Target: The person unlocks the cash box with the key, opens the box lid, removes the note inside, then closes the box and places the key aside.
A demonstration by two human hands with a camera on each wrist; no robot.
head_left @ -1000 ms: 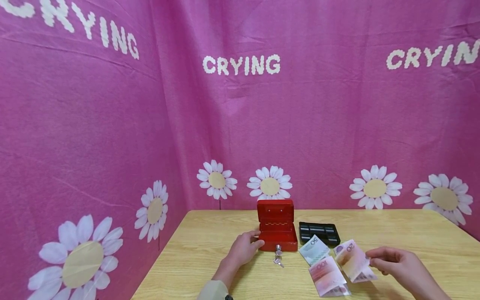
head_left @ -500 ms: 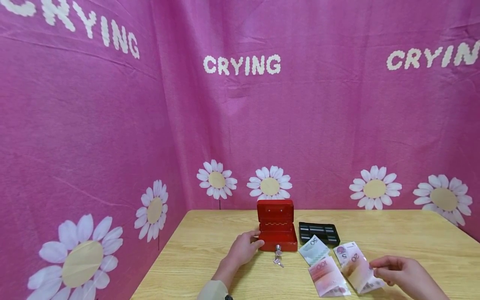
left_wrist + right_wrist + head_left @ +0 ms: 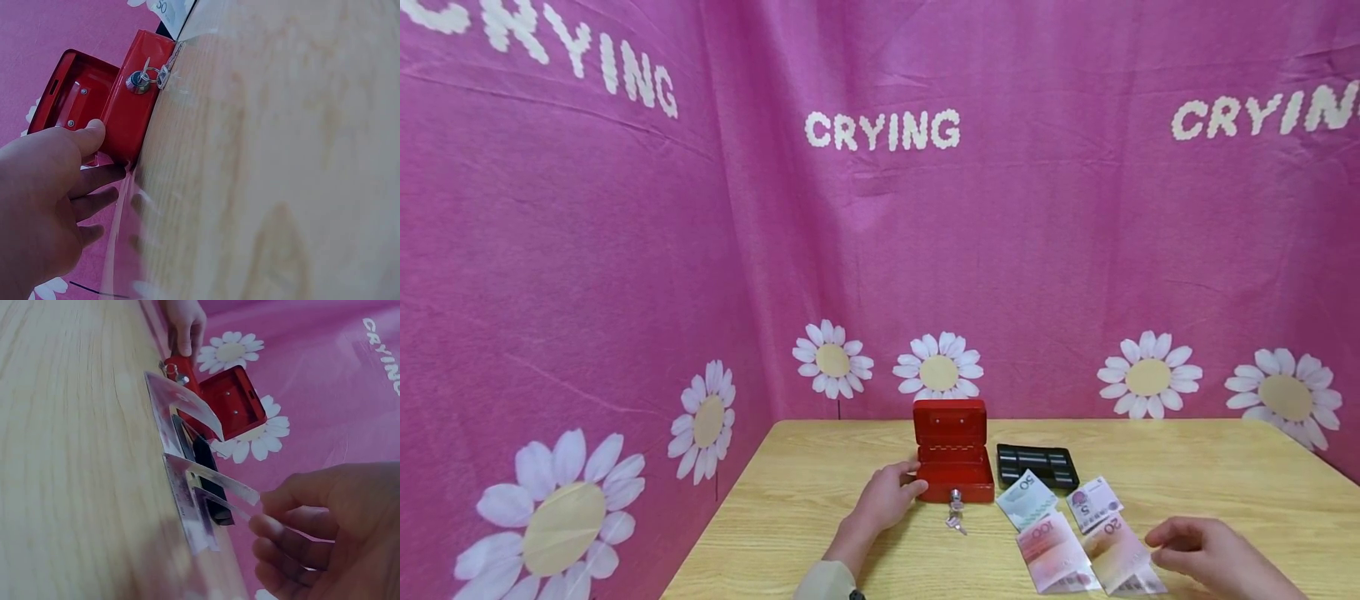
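Note:
A small red cash box (image 3: 956,492) stands on the table with its lid raised and keys (image 3: 956,522) hanging from the front lock. My left hand (image 3: 887,497) holds the box's left side, thumb (image 3: 92,134) at the top edge and a finger low against the outside. My right hand (image 3: 1213,550) hovers loosely beside a folded 20 banknote (image 3: 1118,550), fingertips right at its lifted edge in the right wrist view. Behind that note lies a 5 banknote (image 3: 1093,502). To the left are a green 50 banknote (image 3: 1026,497) and a folded red 100 banknote (image 3: 1051,546).
A black plastic coin tray (image 3: 1041,465) lies right of the cash box, its front edge partly covered by the 50 note. The wooden table (image 3: 835,442) backs onto a pink curtain (image 3: 1037,250) with printed daisies and lettering.
My right hand has spread the 20 note toward me, uncovering the 5 note behind it, then let go and drawn slightly right. My left hand has stayed on the cash box.

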